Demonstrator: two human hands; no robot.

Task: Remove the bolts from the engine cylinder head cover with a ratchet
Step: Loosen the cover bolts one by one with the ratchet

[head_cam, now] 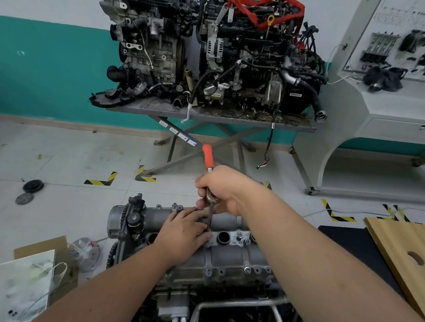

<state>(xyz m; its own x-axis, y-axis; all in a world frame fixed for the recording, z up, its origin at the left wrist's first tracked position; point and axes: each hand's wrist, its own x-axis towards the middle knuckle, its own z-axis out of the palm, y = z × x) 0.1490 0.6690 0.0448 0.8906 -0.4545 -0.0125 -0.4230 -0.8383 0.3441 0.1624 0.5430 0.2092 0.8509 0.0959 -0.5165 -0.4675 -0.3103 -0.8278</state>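
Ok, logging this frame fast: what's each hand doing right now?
Left hand: fingers straight, resting on the grey metal cylinder head cover beside the extension bar.
Right hand: gripping the red-handled steel ratchet near its head.

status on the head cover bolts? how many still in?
Done: cannot tell; no loose bolts show. In hand: the right hand grips the ratchet near its head, red handle up, extension running down to the cylinder head cover; the left hand rests on the cover, steadying the extension's lower end. Left: several bolts are seated along the cover's near edge; exact count unclear.
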